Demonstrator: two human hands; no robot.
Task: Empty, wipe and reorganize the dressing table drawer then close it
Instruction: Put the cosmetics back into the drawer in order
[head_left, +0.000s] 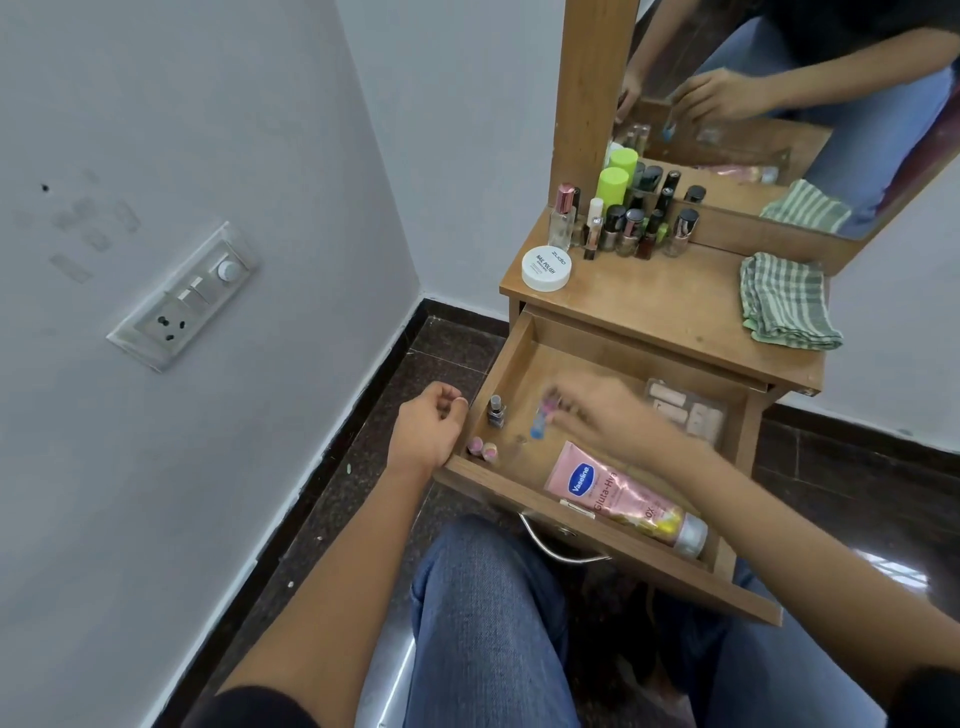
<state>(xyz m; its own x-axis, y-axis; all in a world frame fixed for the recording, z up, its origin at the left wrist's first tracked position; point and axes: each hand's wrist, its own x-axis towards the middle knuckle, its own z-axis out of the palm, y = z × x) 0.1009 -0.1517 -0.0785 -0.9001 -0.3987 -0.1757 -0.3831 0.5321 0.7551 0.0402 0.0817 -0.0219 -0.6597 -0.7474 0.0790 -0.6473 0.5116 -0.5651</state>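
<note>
The drawer (506, 364) is pulled out toward the person, under the wooden table top (649, 312). The right hand (613, 415) is over the middle of it, and its fingers seem to pinch the top of a small bottle (540, 421) with a blue end. The hand is blurry, so I cannot tell just how the fingers sit. The left hand (426, 431) rests by the drawer's near left corner, with its fingers loosely curled and nothing in them. The small bottle looks light, hard and smooth, likely glass. It could slip or crack, so a hold around its body would be safer than one on the cap. A nail polish bottle (495, 410) stands at the left and would likely handle the same way. Two tiny pink things (482, 449) sit near it — too small to name. The pink tube (618, 493) lies along the near side and looks soft and squashy, so it is best gripped in the middle. The flat clear box (685, 413) at the far right looks stiff, so it is best lifted by its edges. The far end of the drawer is hidden under the table top, and the right arm covers part of the drawer floor. A green cloth (784, 301) lies on the table top, at its right side.
</note>
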